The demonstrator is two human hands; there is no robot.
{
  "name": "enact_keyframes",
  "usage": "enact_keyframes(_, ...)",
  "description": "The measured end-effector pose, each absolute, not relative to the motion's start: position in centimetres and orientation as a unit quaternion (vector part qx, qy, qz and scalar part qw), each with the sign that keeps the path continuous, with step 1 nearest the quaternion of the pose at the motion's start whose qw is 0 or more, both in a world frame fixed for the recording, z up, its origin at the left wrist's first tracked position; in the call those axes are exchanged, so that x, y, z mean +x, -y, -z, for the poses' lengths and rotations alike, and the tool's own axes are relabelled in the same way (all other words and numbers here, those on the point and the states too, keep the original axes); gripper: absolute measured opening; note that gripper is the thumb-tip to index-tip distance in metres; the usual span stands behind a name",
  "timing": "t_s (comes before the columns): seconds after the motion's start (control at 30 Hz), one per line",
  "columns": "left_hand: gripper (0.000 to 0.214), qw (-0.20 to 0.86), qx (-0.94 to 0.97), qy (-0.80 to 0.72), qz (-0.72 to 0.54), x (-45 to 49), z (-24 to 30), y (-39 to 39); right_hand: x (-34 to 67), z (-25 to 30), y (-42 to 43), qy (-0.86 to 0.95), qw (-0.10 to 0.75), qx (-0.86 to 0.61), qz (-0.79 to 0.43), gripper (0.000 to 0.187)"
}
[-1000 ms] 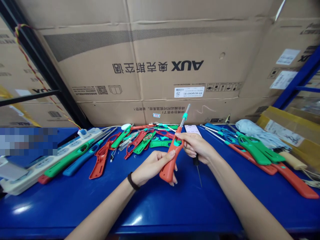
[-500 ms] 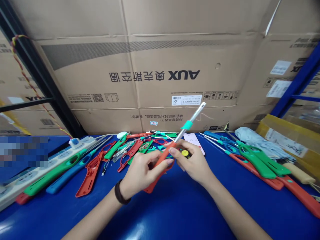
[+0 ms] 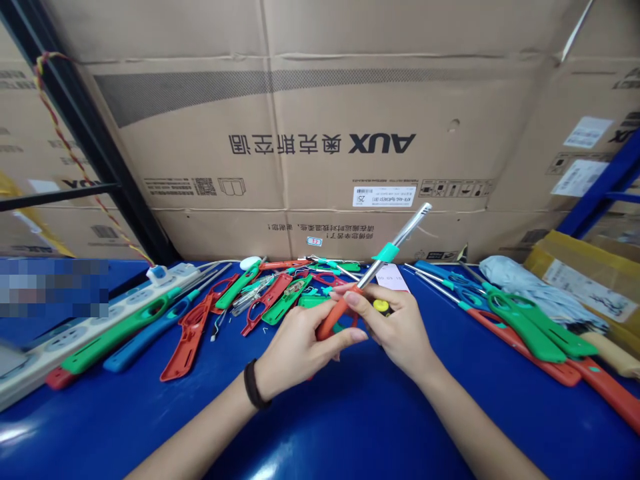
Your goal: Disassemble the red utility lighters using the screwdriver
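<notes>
Holds an orange lighter [image 3: 334, 315] in the air over the middle of the blue counter [image 3: 350, 420], with its metal tube [image 3: 403, 233] slanting up and to the right toward the cardboard boxes [image 3: 325, 133]. Grips the handle end in the left hand [image 3: 300, 347], fingers curled round the plastic and thumb laid along it. Pinches the front of the body, just below the teal collar [image 3: 386, 253], with the fingers of the right hand [image 3: 403, 333], and tucks a small screwdriver [image 3: 383, 307] with a yellow cap into that same palm.

Risks, by judgement:
- Could let the screwdriver slip, since the right hand splits its hold between two things.
- Could scatter small parts if the shell comes apart in mid-air, with only bare counter below and a clutter of loose lighter halves [image 3: 273, 300] nearby to lose them in.
- Could jab a palm with the screwdriver tip, hidden here behind the hands.
- Could knock the tube against the boxes close behind.

Containers:
- Has no tray, bin or dish on the counter. Leaves everything loose: red, green and blue lighters [image 3: 525, 323] to both sides, a power strip [image 3: 75, 327] at the left, and a folded grey umbrella [image 3: 530, 287] at the right.
- Shows only the cardboard boxes stacked behind, all closed, contents hidden.
- Shows a yellow-taped box [image 3: 575, 263] at the right edge, inside also out of sight.
</notes>
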State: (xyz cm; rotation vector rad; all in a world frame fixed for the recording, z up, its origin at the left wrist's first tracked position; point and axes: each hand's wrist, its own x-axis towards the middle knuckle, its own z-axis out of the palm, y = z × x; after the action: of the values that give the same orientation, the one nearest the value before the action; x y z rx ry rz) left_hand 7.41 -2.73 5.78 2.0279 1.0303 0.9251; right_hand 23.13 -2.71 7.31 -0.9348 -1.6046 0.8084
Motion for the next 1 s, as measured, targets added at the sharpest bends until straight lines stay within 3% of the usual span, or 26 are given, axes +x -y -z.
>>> enact_keyframes(0.1, 0.030, 0.432, 0.732, -0.368, -0.376, 8.0, -5.6, 2.7, 23.1, -7.2, 2.8, 0.671, 0.513, -0.397, -0.359, 0.028)
enact_keyframes(0.2, 0.035, 0.460, 0.715, -0.347, -0.394, 8.1, -5.3, 2.7, 23.1, -7.1, 2.7, 0.662, 0.500, -0.402, -0.388, 0.034)
enact_keyframes(0.3, 0.042, 0.465, 0.721, -0.338, -0.388, 8.1, -5.0, 2.8, 23.3, -7.2, 2.6, 0.657, 0.489, -0.408, -0.403, 0.037)
enact_keyframes(0.6, 0.035, 0.404, 0.730, -0.358, -0.420, 8.1, -5.0, 2.9, 23.4, -7.6, 2.5, 0.663, 0.479, -0.412, -0.402, 0.040)
enact_keyframes(0.8, 0.035, 0.543, 0.665, -0.325, -0.397, 8.1, -4.8, 2.2, 23.9, -7.6, 1.9, 0.646, 0.467, -0.458, -0.395, 0.047)
enact_keyframes(1.0, 0.037, 0.596, 0.632, -0.305, -0.390, 8.1, -4.6, 2.0, 26.5, -10.0, 1.2, 0.574, 0.542, -0.496, -0.361, 0.051)
